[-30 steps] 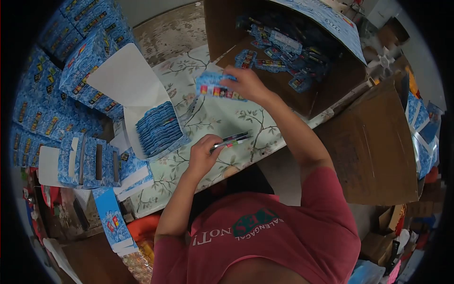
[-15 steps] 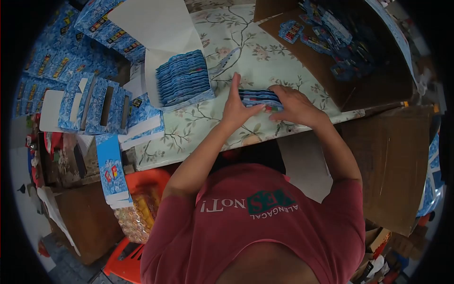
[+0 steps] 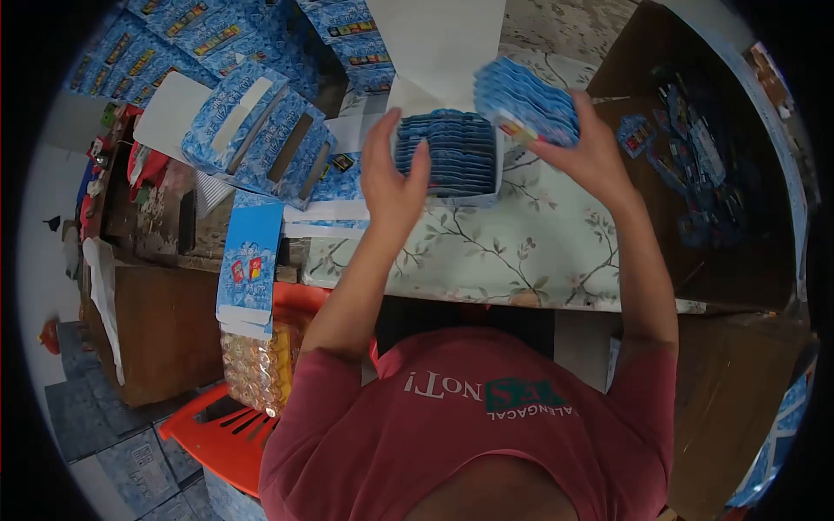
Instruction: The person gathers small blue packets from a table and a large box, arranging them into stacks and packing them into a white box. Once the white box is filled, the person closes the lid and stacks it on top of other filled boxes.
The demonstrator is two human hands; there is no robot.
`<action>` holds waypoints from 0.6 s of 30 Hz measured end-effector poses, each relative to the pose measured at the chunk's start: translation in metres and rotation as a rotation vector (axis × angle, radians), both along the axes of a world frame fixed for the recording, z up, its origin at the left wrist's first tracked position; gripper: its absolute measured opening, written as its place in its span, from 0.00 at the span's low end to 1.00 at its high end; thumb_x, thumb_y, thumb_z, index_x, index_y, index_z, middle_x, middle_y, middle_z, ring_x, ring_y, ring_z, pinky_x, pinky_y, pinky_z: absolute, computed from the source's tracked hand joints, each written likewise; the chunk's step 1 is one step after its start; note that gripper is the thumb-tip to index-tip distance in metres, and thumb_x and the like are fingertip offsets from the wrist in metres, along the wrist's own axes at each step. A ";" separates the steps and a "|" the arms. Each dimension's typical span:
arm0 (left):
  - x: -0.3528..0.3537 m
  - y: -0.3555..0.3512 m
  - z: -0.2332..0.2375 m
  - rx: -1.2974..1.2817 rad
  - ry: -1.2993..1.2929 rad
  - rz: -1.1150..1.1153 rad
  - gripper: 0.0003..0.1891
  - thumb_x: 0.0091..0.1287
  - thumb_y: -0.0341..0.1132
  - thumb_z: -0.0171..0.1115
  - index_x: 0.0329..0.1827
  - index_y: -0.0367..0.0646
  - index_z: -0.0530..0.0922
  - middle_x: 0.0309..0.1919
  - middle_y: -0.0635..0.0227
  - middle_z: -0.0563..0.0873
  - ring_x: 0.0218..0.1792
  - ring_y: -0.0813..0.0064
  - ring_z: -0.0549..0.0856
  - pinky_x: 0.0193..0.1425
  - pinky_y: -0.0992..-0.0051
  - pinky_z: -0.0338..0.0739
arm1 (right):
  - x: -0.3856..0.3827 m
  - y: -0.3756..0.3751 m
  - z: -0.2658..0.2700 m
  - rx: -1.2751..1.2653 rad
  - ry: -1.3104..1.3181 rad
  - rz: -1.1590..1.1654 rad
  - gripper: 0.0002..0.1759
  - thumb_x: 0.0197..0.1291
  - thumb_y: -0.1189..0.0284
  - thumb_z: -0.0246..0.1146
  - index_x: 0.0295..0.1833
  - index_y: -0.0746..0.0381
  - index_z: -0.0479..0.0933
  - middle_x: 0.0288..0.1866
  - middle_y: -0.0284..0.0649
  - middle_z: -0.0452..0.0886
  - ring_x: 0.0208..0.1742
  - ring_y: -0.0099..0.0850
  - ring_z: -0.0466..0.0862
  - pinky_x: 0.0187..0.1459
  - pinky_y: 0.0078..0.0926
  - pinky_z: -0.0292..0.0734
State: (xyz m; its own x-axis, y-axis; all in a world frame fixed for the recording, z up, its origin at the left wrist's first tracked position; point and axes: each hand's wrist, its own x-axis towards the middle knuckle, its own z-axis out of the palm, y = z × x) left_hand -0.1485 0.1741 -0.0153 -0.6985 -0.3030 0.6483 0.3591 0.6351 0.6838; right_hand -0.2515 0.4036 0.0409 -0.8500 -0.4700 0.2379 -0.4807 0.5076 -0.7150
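"Both hands look decent tbh. Your right hand has a bundle of wavy-edged blue packs pinched, tilted up beside the open box. Left hand is spread wide at its left side, can't tell if it's pressing."

"Yeah, I'd square that bundle and clear your left thumb off the packed row, those thin ridged edges could snag. Pale flap looks stiff, flowery tablecloth looks smooth, and loose packs sit jumbled in the brown carton."
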 end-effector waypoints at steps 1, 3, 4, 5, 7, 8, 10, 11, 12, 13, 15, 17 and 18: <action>-0.009 -0.017 -0.008 0.011 -0.109 0.112 0.26 0.61 0.34 0.64 0.62 0.37 0.70 0.56 0.51 0.78 0.58 0.56 0.78 0.58 0.67 0.73 | -0.012 -0.023 0.008 -0.025 0.091 0.057 0.34 0.48 0.66 0.73 0.59 0.61 0.64 0.43 0.47 0.81 0.42 0.36 0.84 0.43 0.31 0.78; -0.023 -0.049 -0.032 0.085 -0.335 0.192 0.28 0.62 0.39 0.62 0.63 0.36 0.68 0.53 0.49 0.80 0.53 0.55 0.80 0.56 0.66 0.73 | -0.037 -0.068 0.005 -0.010 0.224 0.127 0.32 0.49 0.67 0.72 0.57 0.61 0.65 0.43 0.48 0.80 0.43 0.41 0.83 0.43 0.35 0.77; -0.026 -0.058 -0.038 0.084 -0.324 0.198 0.28 0.62 0.39 0.62 0.63 0.36 0.68 0.53 0.49 0.80 0.53 0.55 0.80 0.56 0.66 0.73 | -0.050 -0.084 -0.002 0.013 0.344 0.191 0.30 0.49 0.67 0.72 0.55 0.61 0.66 0.43 0.50 0.80 0.44 0.45 0.82 0.44 0.38 0.76; -0.027 -0.064 -0.043 0.174 -0.456 0.137 0.27 0.62 0.39 0.62 0.63 0.37 0.69 0.51 0.50 0.81 0.49 0.56 0.82 0.54 0.65 0.74 | -0.067 -0.096 -0.017 0.013 0.351 0.196 0.30 0.49 0.67 0.72 0.55 0.61 0.66 0.43 0.50 0.80 0.44 0.45 0.82 0.44 0.38 0.76; -0.029 -0.072 -0.047 0.273 -0.582 0.073 0.27 0.62 0.40 0.62 0.63 0.37 0.69 0.49 0.51 0.82 0.46 0.57 0.83 0.51 0.65 0.75 | -0.088 -0.114 -0.045 0.249 0.523 0.283 0.31 0.51 0.63 0.71 0.57 0.60 0.64 0.45 0.48 0.80 0.44 0.47 0.81 0.45 0.37 0.76; -0.028 -0.075 -0.049 0.229 -0.587 0.066 0.27 0.63 0.40 0.61 0.63 0.38 0.69 0.47 0.53 0.83 0.43 0.58 0.84 0.49 0.64 0.76 | -0.092 -0.113 -0.054 0.255 0.523 0.285 0.31 0.51 0.63 0.71 0.57 0.60 0.64 0.45 0.48 0.80 0.44 0.47 0.81 0.45 0.37 0.76; -0.025 -0.075 -0.048 0.195 -0.597 0.059 0.26 0.63 0.41 0.60 0.63 0.39 0.70 0.46 0.54 0.84 0.40 0.59 0.85 0.47 0.64 0.76 | -0.088 -0.106 -0.059 0.220 0.462 0.220 0.27 0.54 0.63 0.69 0.55 0.61 0.67 0.44 0.48 0.80 0.44 0.44 0.81 0.45 0.38 0.76; -0.025 -0.075 -0.045 0.166 -0.583 0.077 0.24 0.63 0.41 0.60 0.59 0.39 0.73 0.43 0.55 0.85 0.39 0.58 0.85 0.45 0.64 0.76 | -0.085 -0.097 -0.059 0.229 0.463 0.226 0.27 0.54 0.63 0.69 0.55 0.61 0.67 0.44 0.48 0.80 0.44 0.44 0.81 0.45 0.38 0.76; -0.024 -0.073 -0.040 0.138 -0.572 0.096 0.21 0.63 0.42 0.60 0.55 0.38 0.76 0.40 0.55 0.86 0.38 0.57 0.85 0.43 0.63 0.77 | -0.074 -0.085 -0.051 0.202 0.431 0.076 0.24 0.55 0.60 0.68 0.51 0.62 0.70 0.41 0.47 0.81 0.42 0.43 0.82 0.44 0.39 0.76; -0.025 -0.074 -0.034 0.148 -0.574 0.095 0.21 0.63 0.42 0.60 0.55 0.38 0.76 0.40 0.55 0.86 0.38 0.57 0.85 0.43 0.63 0.77 | -0.064 -0.077 -0.044 0.174 0.398 -0.077 0.21 0.57 0.58 0.66 0.47 0.63 0.74 0.39 0.47 0.81 0.40 0.43 0.82 0.43 0.39 0.76; -0.036 -0.076 -0.021 -0.126 -0.710 0.073 0.16 0.65 0.43 0.57 0.42 0.37 0.82 0.34 0.53 0.86 0.35 0.53 0.84 0.41 0.60 0.78 | -0.045 -0.071 -0.033 0.361 0.126 -0.095 0.21 0.58 0.55 0.64 0.41 0.64 0.76 0.35 0.47 0.82 0.38 0.42 0.82 0.42 0.39 0.76; -0.051 -0.073 -0.018 -0.309 -0.795 0.111 0.17 0.65 0.44 0.55 0.36 0.37 0.82 0.32 0.52 0.85 0.34 0.51 0.84 0.40 0.58 0.78 | -0.040 -0.060 -0.053 0.503 -0.129 -0.021 0.25 0.62 0.52 0.58 0.29 0.66 0.78 0.27 0.48 0.81 0.31 0.43 0.82 0.37 0.39 0.74; -0.052 -0.068 -0.011 -0.492 -0.869 0.163 0.18 0.66 0.44 0.53 0.30 0.37 0.83 0.30 0.51 0.85 0.33 0.50 0.84 0.39 0.56 0.78 | -0.033 -0.053 -0.051 0.506 -0.131 -0.027 0.25 0.62 0.52 0.58 0.29 0.66 0.78 0.27 0.48 0.81 0.31 0.43 0.82 0.37 0.39 0.74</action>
State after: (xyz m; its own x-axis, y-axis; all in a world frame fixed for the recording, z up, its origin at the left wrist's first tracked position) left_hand -0.2000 0.1064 -0.0265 -0.9620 -0.2727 0.0132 -0.2547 0.9137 0.3166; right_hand -0.2850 0.3502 -0.0104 -0.8710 -0.4759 -0.1220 -0.3856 0.8161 -0.4306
